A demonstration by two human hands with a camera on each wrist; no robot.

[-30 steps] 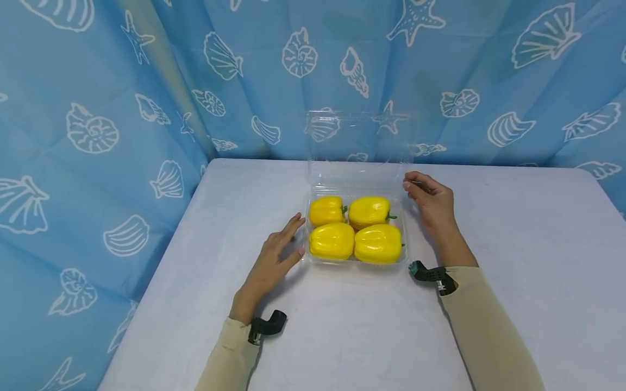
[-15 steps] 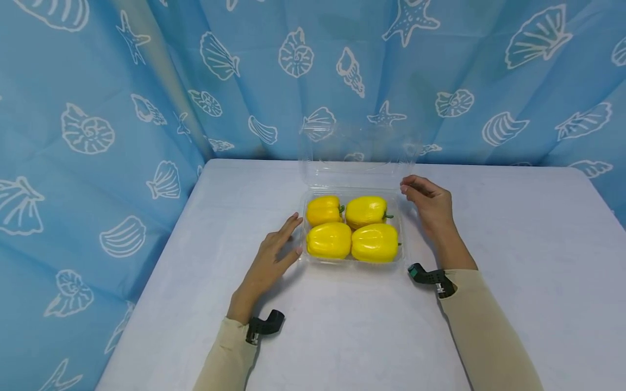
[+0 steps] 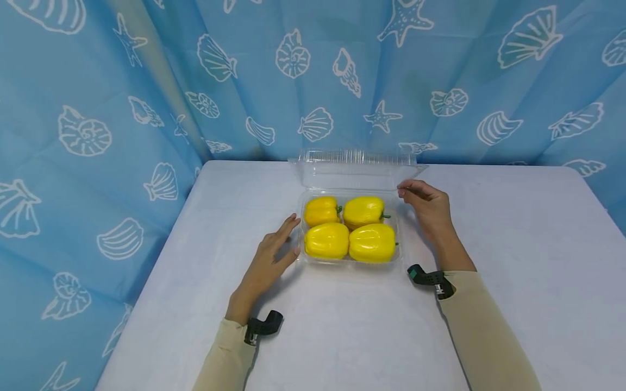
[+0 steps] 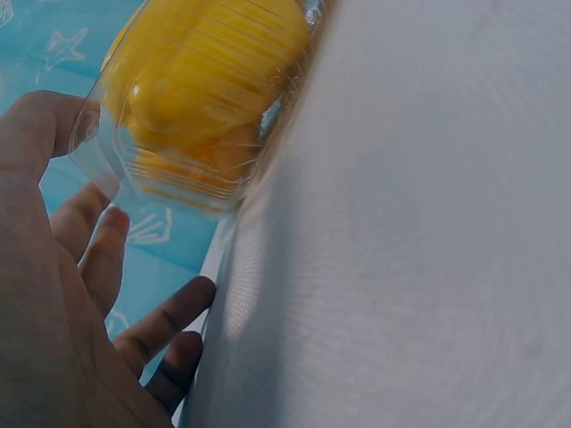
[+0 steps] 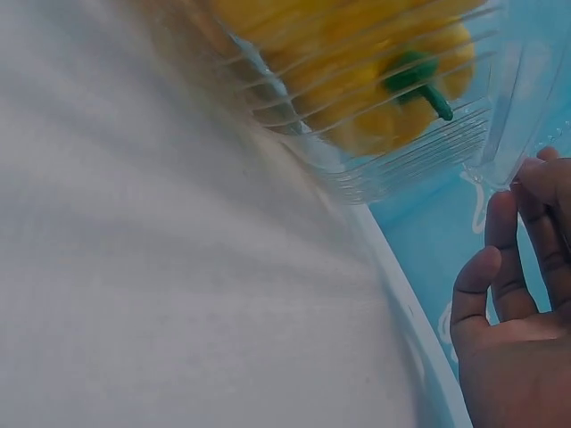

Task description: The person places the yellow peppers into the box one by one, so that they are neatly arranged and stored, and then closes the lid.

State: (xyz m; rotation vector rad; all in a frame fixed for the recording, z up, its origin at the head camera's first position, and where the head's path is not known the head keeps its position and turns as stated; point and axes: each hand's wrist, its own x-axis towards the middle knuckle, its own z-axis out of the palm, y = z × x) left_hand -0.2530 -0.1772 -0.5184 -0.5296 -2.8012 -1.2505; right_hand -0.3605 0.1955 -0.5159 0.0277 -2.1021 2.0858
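A clear plastic clamshell container [image 3: 342, 263] lies on the table with several yellow bell peppers [image 3: 326, 240] in its base, in two rows. Its transparent lid [image 3: 357, 175] is swung back at the far side, leaning away. At the left rim, my left hand [image 3: 264, 263] touches the container with thumb and fingers spread and fairly straight. My right hand [image 3: 431, 210] pinches the container's far right corner near the hinge. In the right wrist view, thumb and fingertips meet at the plastic edge, below a pepper's green stem [image 5: 419, 78].
A white cloth covers the table [image 3: 352, 331]. Behind it and along the left hangs a blue curtain [image 3: 171, 70] with white shell and starfish prints; the lid stands close to it. A small black camera sits on each wrist.
The lid has tipped farther back and down toward the curtain. My right hand has come slightly nearer, still at the corner. The left hand and peppers hold their places; the whole view shifts slightly.
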